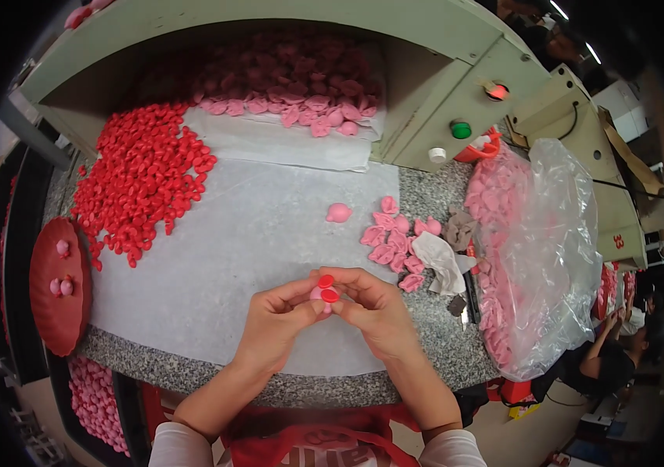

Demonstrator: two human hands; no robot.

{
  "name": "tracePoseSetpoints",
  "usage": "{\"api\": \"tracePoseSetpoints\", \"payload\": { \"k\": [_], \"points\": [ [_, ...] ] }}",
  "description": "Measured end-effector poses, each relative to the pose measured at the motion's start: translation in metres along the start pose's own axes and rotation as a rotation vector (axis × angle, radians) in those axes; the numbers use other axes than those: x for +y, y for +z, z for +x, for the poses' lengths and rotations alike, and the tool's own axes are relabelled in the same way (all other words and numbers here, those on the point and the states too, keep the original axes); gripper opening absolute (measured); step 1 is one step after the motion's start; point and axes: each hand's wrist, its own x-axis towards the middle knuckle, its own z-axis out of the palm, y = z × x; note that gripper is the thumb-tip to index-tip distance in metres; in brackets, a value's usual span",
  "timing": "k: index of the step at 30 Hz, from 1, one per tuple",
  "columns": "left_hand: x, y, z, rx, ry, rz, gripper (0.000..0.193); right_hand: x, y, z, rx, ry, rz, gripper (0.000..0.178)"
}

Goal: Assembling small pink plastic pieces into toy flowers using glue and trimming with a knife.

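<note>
In front of me, over the paper sheet, both hands meet at the fingertips around a small pink moulded piece. Two round red pieces show on or against it. My left hand pinches from the left and my right hand from the right; fingers hide most of the pink piece. Beyond the hands, a single pink rounded piece with a nub lies on the sheet. Several crumpled-looking pink pieces are gathered to the right, beside a white cloth.
A heap of small red pieces covers the far left. More pink pieces fill the machine's recess. At left, a red dish holds a few pink pieces. A clear plastic bag stands right, near the machine's green button.
</note>
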Motion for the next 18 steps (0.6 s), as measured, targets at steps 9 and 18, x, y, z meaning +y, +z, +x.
{"api": "tracePoseSetpoints", "payload": {
  "k": [9, 18],
  "points": [
    [-0.002, -0.012, 0.002, -0.255, -0.309, -0.434, 0.038, -0.023, -0.039, -0.019, 0.722, -0.531, -1.440, 0.031],
    [-0.007, -0.013, 0.003, -0.379, -0.338, -0.438, 0.042, -0.026, -0.068, -0.015, 0.810, -0.412, -1.734, 0.011]
  ]
}}
